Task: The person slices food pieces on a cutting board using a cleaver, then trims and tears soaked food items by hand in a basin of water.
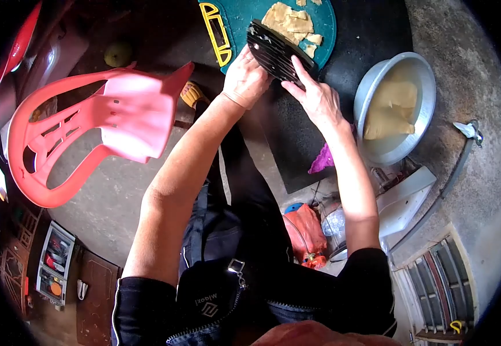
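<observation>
My left hand (pixel 247 78) and my right hand (pixel 318 99) hold a dark, ridged, flat object (pixel 279 53) between them, tilted over the near edge of a round teal board (pixel 326 23). My left fingers are partly hidden behind it. Along its right side lie my right thumb and index finger. Pale yellow flat pieces (pixel 288 20), some torn small, lie on the board just beyond the object. A yellow handle (pixel 216 33) is at the board's left side.
A metal basin (pixel 425 98) with pale yellow sheets (pixel 390 112) stands right on the dark table (pixel 302 155). Left is a pink plastic chair (pixel 132 115). A magenta cloth (pixel 322 160) hangs near my right forearm. Below lies a red bag (pixel 305 230).
</observation>
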